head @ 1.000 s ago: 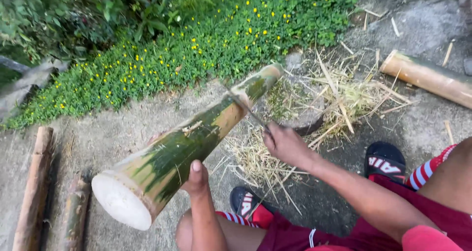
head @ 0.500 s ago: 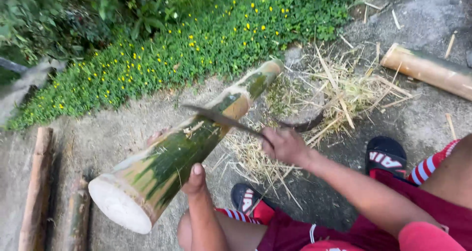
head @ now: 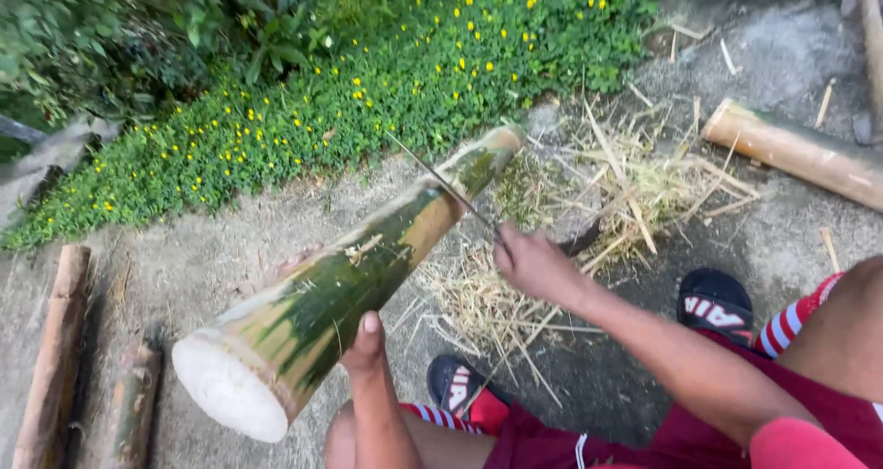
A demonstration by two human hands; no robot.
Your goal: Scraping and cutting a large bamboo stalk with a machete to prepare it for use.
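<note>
Nearest, left hand [head: 365, 345] bracing a thick green-and-tan bamboo shoot [head: 349, 280], pale cut base low, tip resting on a stone. Beyond, right hand [head: 533, 265] wrapped tight on a thin knife [head: 441, 182], blade against its upper side. Peeling partly done: dry strips [head: 589, 202] piled, much husk left.

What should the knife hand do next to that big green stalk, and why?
Probably draw the blade down along the stalk. The right hand has it laid on the green skin near the thin end, and the left hand braces the thick end.
</note>
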